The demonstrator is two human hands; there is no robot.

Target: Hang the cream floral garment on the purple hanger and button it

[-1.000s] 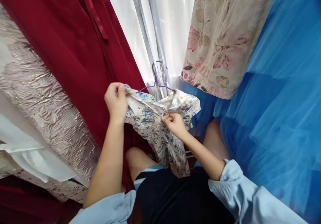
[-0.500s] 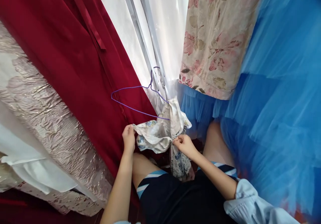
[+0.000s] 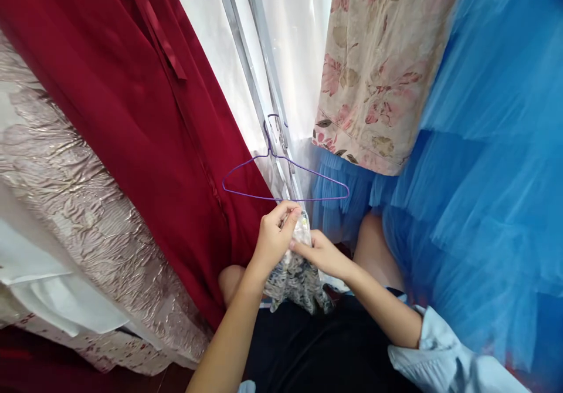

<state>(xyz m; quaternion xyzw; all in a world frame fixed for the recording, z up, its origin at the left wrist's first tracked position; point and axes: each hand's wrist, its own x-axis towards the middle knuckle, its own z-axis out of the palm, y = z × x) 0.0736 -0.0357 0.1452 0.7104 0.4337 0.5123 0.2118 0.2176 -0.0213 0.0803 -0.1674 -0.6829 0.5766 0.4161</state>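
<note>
From where I stand, the person is sitting with a patterned garment [image 3: 295,284] bunched up in front of them, its lower part spread above the front edge of their dark shorts [image 3: 316,352]. The left hand [image 3: 276,236] pinches the gathered top of it between thumb and forefinger. The right hand [image 3: 324,256] grips the same cloth just below, thumb laid across the front, fingers mostly hidden behind, the two hands touching or nearly so.

Right above the fingertips, a purple hanger [image 3: 270,153] shows its whole outline, its lower bar just beyond the top of the garment. Its hook overlaps the metal poles [image 3: 238,35] near their lower end; I can't tell what it catches on.

Clothes hang close all around: a red dress [image 3: 132,117] left of the poles, a wrinkled pinkish cloth [image 3: 97,205] past it, white fabric [image 3: 303,47] behind the poles, and right of them a flowered cloth [image 3: 373,76] with its bottom edge over a blue tulle skirt [image 3: 492,176].
</note>
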